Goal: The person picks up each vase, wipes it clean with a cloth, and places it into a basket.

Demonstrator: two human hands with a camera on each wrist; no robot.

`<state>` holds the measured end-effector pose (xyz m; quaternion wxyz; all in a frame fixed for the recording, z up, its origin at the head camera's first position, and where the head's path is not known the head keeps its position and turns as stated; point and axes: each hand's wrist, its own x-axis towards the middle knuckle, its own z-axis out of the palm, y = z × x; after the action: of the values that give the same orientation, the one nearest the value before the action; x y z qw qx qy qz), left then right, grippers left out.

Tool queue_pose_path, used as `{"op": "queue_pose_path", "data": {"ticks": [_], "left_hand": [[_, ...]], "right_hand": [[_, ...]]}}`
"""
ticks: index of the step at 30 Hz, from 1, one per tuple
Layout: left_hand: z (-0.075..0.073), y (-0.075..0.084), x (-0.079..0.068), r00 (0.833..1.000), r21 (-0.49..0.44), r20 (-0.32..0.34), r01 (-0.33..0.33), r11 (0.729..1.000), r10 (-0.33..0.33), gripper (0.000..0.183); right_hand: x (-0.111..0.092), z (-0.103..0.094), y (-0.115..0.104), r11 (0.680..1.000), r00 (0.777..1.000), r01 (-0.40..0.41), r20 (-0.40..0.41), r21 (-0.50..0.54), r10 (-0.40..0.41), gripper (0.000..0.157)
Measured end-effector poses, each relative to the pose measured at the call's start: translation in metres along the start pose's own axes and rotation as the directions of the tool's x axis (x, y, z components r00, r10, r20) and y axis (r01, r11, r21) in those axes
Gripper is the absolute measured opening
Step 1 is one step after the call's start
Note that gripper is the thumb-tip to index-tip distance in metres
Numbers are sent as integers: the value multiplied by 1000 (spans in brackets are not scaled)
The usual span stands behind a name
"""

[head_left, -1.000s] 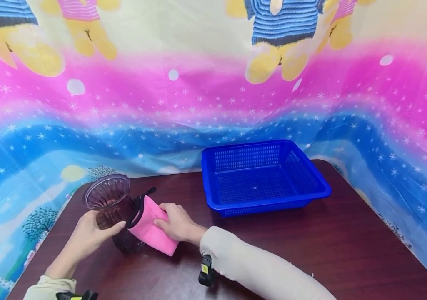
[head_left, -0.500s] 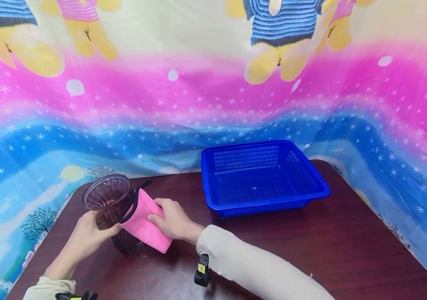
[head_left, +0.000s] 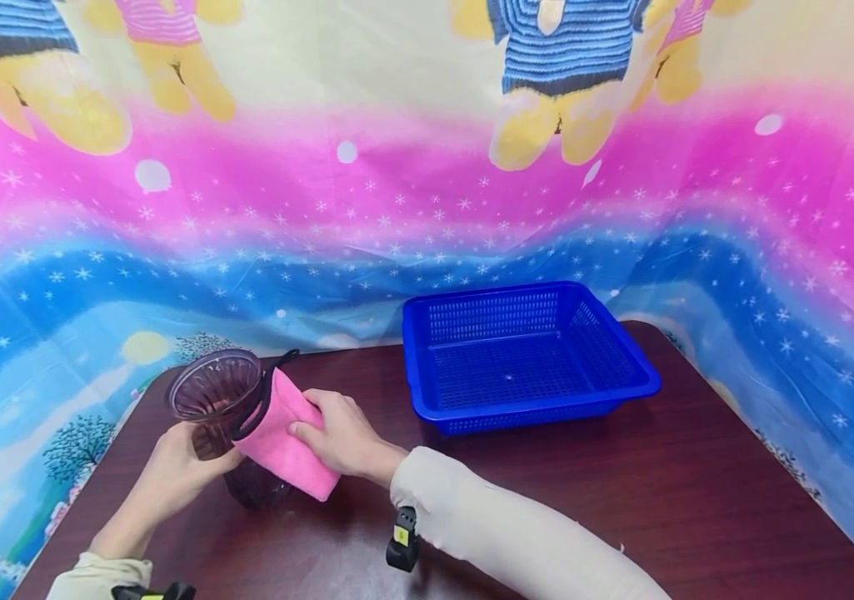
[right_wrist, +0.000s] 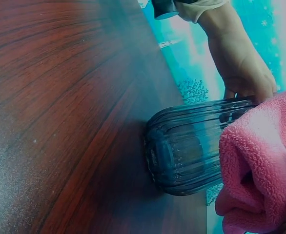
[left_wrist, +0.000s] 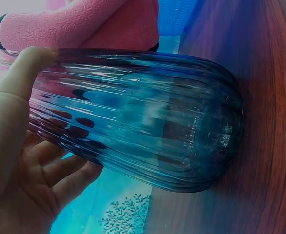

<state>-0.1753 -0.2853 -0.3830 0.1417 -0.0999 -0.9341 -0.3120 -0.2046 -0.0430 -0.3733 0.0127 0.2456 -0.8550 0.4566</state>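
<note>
A purple-tinted, ribbed glass vase (head_left: 254, 490) with a flared mouth stands on the left of the table. My left hand (head_left: 175, 467) grips its narrow upper part, the thumb on the near side and the fingers behind. In the left wrist view, the fingers lie under the glass vase (left_wrist: 148, 117). My right hand (head_left: 346, 437) holds a folded pink cloth (head_left: 287, 442) with black edging and a black loop. The cloth lies against the right side of the vase and hides part of it. Fuzzy pile shows on the cloth (right_wrist: 257, 161) in the right wrist view.
A blue plastic basket (head_left: 427, 408) with perforated sides stands at the back right of the dark wooden table (head_left: 584, 492). Behind the table hangs a printed curtain (head_left: 307, 208). Both wrists carry black camera straps.
My right hand has moved slightly left and away from me, bringing the pink cloth further across the side of the vase. The left hand and the vase have hardly moved.
</note>
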Motion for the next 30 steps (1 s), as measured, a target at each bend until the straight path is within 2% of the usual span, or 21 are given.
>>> {"op": "queue_pose_path", "data": {"ticks": [10, 21, 30], "left_hand": [[0, 0, 0, 1000, -30, -3, -20, 999, 20, 51], [-1, 0, 1, 1000, 4, -4, -13, 1000, 13, 48], [-1, 1, 0, 1000, 4, -1, 1, 1000, -1, 49]], "right_hand": [[3, 2, 2, 999, 1000, 2, 22, -51, -1, 26], [1, 7, 12, 995, 999, -10, 53, -99, 15, 27], [-4, 11, 23, 982, 996, -8, 84, -188, 24, 27]]}}
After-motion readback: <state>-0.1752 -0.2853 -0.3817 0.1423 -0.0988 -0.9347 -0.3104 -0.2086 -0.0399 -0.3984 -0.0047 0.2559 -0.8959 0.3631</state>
